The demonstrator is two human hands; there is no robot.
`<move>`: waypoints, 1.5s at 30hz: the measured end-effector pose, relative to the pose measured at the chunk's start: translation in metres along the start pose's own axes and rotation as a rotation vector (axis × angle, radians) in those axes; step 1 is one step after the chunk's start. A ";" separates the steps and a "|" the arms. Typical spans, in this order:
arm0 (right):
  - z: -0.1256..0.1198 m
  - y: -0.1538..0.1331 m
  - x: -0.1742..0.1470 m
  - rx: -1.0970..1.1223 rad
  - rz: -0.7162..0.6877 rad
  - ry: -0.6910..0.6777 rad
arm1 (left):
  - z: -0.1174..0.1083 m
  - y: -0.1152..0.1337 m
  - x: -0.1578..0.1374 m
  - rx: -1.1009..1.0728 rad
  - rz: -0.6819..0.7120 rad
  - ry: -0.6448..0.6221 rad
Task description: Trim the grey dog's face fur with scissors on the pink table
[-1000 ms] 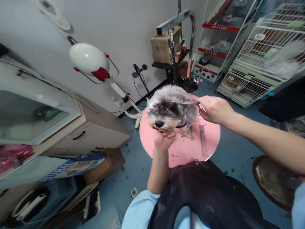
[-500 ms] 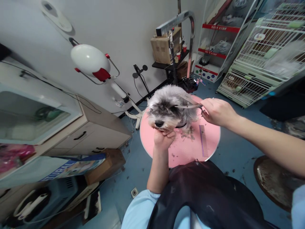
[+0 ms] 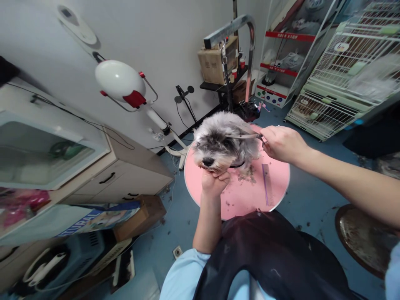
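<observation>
A small grey dog with a pale muzzle and dark fur around the eyes is on the round pink table, facing me. Under its chin is my left hand, with curled fingers gripping the chin fur. My right hand is closed around the handles of a pair of scissors. Their blades point left, lying level against the fur above the dog's eye. A purple comb rests on the table's right side, near some cut hair.
Behind the dog rises a metal grooming arm. To the left stand a white-and-red lamp or dryer on a stand and a cabinet. Wire cages stand at right. A brown-rimmed stool is beside me.
The scissor blades have come closer together and sit slightly higher by the dog's brow. My right hand has shifted a little left. My left hand keeps its place under the chin.
</observation>
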State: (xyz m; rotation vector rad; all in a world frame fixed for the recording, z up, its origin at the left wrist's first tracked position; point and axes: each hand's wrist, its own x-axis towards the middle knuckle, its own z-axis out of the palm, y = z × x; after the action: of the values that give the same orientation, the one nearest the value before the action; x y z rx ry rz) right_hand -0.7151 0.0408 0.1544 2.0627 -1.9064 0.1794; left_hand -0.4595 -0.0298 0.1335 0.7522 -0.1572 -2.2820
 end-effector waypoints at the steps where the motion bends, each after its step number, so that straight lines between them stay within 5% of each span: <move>1: -0.001 0.000 0.001 -0.006 0.000 -0.004 | 0.000 0.000 0.000 -0.010 -0.003 0.000; 45: -0.013 0.001 0.005 -0.052 -0.047 0.042 | -0.004 0.003 0.007 -0.057 0.004 0.029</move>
State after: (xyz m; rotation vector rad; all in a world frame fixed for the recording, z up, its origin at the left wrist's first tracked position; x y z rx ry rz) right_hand -0.7137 0.0404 0.1682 2.0515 -1.8163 0.1591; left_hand -0.4594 -0.0364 0.1282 0.7546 -0.0789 -2.2611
